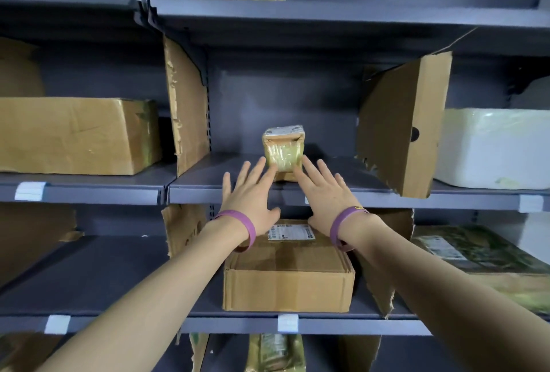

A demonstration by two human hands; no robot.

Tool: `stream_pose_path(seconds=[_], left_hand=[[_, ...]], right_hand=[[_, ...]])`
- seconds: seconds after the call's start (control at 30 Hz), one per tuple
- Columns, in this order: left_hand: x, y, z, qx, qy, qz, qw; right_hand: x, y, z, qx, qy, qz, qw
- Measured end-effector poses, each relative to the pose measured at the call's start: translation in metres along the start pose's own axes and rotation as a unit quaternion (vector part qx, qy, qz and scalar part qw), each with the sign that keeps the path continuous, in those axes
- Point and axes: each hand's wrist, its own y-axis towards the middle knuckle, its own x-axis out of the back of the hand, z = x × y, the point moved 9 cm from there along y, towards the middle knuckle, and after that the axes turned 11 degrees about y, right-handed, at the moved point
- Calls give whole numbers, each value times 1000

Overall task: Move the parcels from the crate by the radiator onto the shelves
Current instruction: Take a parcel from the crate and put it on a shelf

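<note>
A small tape-wrapped parcel (283, 152) stands upright mid-way along the middle shelf (342, 194), between a torn cardboard divider (187, 109) and a leaning cardboard divider (407, 121). The left grip (253, 193) and right grip (323, 193), fingers straight and spread, flank its lower front, fingertips apparently touching it but clasping nothing. The parcel looks light and stiff, its glossy tape probably slippery, so the two side faces seem the surest hold. A flat cardboard box (288, 279) sits on the shelf below, and a white foam box (491, 148) lies alongside.
</note>
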Motion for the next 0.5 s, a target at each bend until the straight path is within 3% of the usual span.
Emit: stream_pose_path(seconds=[0.5], left_hand=[[-23, 32, -8, 7, 52, 40, 998]], right_hand=[[-20, 34, -22, -6, -11, 39, 999]])
